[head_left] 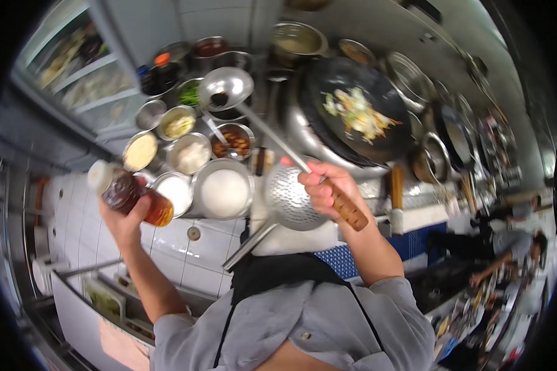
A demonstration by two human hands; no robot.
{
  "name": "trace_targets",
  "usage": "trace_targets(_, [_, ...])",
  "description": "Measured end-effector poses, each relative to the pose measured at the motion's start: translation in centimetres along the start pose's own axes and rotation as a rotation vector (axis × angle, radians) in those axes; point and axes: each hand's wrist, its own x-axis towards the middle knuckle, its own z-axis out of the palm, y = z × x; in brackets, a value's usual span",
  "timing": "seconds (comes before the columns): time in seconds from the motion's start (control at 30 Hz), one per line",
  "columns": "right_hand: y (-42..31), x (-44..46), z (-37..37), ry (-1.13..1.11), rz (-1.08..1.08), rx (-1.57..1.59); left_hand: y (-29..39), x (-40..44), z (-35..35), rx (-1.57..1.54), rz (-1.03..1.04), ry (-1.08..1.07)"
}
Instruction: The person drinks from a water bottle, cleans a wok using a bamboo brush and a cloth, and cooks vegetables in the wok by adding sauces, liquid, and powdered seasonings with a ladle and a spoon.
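My left hand (122,219) is wrapped round a bottle (125,190) of dark amber liquid, tilted, its white cap towards the upper left. My right hand (331,188) grips the wooden handle of a long metal ladle (236,77). The ladle's bowl hangs over the seasoning containers, with a little dark liquid in it. Beneath my right hand lies a perforated strainer (288,198), its metal handle pointing towards me. A black wok (328,77) sits on the stove to the right, with pale and yellow pieces of food (359,114) inside.
Several metal bowls of seasonings stand at the left, including a large one of white contents (224,190) and a brown one (232,141). A pot (298,43) is behind the wok. More pans (408,80) line the right. Other people (520,247) are at the far right.
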Motion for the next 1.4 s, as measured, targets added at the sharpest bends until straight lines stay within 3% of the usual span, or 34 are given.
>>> trace_targets(0.2, [-0.9,-11.8,-0.8,0.07,-0.084,-0.05,1.6,-1.3,6.7,0.027,0.044,-0.124])
trace_targets(0.37, [-6.6,-18.1,-3.9,0.145,-0.215,-0.213,3.4,-3.1,15.8,0.005,0.047,-0.188])
trace_targets(0.47, [-12.3,-18.6,-5.4,0.41,-0.327,-0.725,4.4,-3.7,22.1,0.01,-0.049,-0.248])
trace_targets(0.53, [-17.0,-17.8,-7.6,0.596,-0.348,-0.952,4.9,-3.8,26.2,0.165,0.006,-0.294])
trace_targets(0.57, [-18.8,-17.1,-8.8,0.661,-0.369,-1.081,4.5,-3.8,28.2,0.284,0.131,-0.266])
trace_targets(0.7, [-21.7,-17.3,-12.9,0.888,-0.589,-1.503,4.2,-3.7,33.8,0.522,0.032,-0.359])
trace_targets(0.87, [-21.1,-23.4,-12.9,0.766,-0.53,-1.196,2.3,-0.8,40.2,0.899,0.098,-0.528])
trace_targets(1.07, [-17.5,-25.2,-11.2,0.683,-0.462,-0.957,-3.4,3.2,50.2,1.329,0.387,-0.653])
trace_targets(1.27, [-16.5,-22.7,-10.1,0.788,-0.5,-1.316,-4.9,6.2,52.0,1.473,0.536,-0.519])
trace_targets(1.4, [-18.0,-19.5,-9.9,0.935,-0.496,-1.584,-3.6,7.3,48.4,1.452,0.47,-0.549])
